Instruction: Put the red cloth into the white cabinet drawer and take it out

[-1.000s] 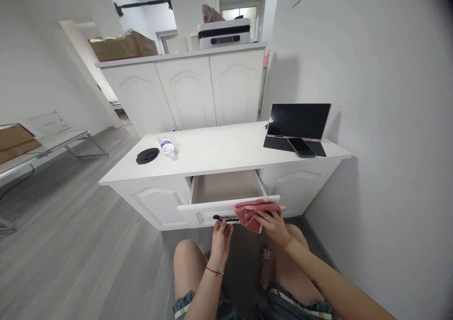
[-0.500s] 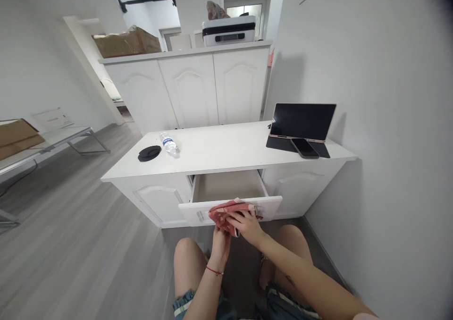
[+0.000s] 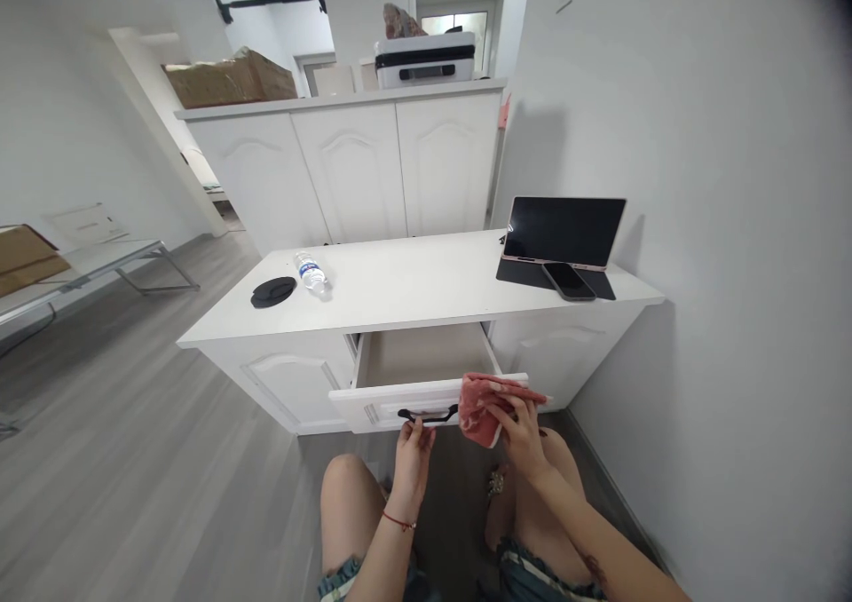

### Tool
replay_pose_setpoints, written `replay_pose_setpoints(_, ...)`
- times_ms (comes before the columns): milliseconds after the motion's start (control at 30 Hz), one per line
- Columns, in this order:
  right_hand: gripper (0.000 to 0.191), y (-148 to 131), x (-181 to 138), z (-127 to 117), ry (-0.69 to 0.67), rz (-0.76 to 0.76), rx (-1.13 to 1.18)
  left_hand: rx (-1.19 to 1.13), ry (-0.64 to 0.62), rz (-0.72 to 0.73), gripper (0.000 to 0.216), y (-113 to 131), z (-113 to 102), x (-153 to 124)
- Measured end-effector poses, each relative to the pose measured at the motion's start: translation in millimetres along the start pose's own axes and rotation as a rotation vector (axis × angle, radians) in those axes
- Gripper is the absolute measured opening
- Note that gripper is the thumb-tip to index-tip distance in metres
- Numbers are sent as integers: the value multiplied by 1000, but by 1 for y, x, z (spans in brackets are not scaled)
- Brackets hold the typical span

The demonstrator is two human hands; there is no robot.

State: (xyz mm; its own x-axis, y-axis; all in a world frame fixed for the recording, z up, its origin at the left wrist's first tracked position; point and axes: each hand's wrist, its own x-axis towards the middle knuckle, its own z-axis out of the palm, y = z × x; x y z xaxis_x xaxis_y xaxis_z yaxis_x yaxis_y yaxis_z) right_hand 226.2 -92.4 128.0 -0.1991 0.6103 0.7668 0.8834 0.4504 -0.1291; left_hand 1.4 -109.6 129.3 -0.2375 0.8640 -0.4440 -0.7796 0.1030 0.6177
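A pulled-out white drawer (image 3: 426, 356) with nothing visible inside juts from the front of the low cabinet. My left hand (image 3: 413, 464) is at the left part of its black handle (image 3: 429, 416), fingertips closed around the bar. In my right hand (image 3: 523, 438) is a red cloth (image 3: 483, 409) with pale markings, folded and bunched. The cloth lies against the right part of the drawer front and hangs below its upper edge.
On the white cabinet top (image 3: 399, 287) are a clear water bottle (image 3: 312, 276), a black round flat object (image 3: 273, 292), a tablet (image 3: 564, 231) on a dark stand and a phone (image 3: 568, 281). My knees flank the drawer; a wall (image 3: 738, 273) rises at the right.
The red cloth has moved right along the drawer front with my right hand. My left hand has come off the cloth and onto the handle, which is now uncovered.
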Motion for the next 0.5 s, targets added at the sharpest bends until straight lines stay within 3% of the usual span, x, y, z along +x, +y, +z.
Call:
replay_pose_setpoints(200,33,-6,-22,17,177,357,286,32,4,-16,36,3,1,0)
replay_pose_setpoints(500,38,-21,-42,13,134,944,788,62,-4,-29,38,13,10,7)
